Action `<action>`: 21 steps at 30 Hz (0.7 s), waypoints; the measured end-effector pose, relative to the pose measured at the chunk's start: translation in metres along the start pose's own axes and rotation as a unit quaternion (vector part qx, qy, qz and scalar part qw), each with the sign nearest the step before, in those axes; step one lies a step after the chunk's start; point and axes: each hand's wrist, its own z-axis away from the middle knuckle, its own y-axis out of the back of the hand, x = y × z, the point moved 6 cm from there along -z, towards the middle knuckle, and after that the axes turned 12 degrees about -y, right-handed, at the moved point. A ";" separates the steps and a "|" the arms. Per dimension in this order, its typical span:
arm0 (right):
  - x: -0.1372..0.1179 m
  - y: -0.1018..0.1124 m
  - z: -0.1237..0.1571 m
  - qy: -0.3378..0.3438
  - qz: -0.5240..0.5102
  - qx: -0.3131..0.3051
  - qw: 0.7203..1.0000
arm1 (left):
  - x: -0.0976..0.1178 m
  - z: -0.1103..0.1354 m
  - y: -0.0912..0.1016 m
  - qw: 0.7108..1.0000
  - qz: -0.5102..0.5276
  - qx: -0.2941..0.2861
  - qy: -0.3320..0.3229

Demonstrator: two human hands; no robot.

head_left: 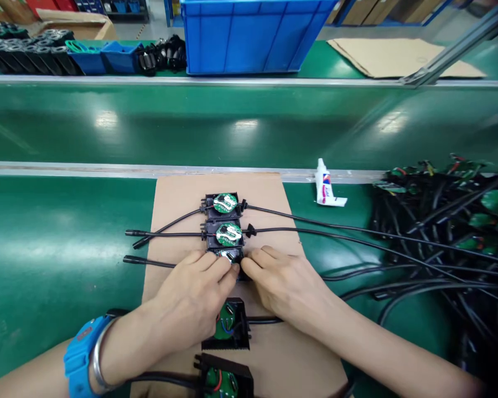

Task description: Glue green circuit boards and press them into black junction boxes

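Note:
Both hands meet at a small black plastic housing (244, 275), third from the back in a column on brown cardboard (178, 188). My left hand (195, 293) is closed at the housing's left and front side, thumb and forefinger pinched by its circuit board (228, 255). My right hand (286, 282) is closed at the right end, where a black cable (336, 276) runs out; its fingertips are partly hidden. Behind, two black housings hold round green circuit boards (228, 234). Nearer me lie two more open housings, one with a green board (224, 321) and thin wires showing.
A white glue-like tube (324, 185) lies right of the cardboard. Tangled black cables with green boards (431, 237) pile up at the right. Across the green bench stand a large blue crate (253, 38), small blue bins (120, 56) and black parts (29, 52). A metal post (452, 50) slants at upper right.

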 end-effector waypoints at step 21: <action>0.006 -0.002 0.005 0.029 -0.110 0.061 0.992 | 0.000 0.004 0.002 1.000 0.002 -0.015 -0.001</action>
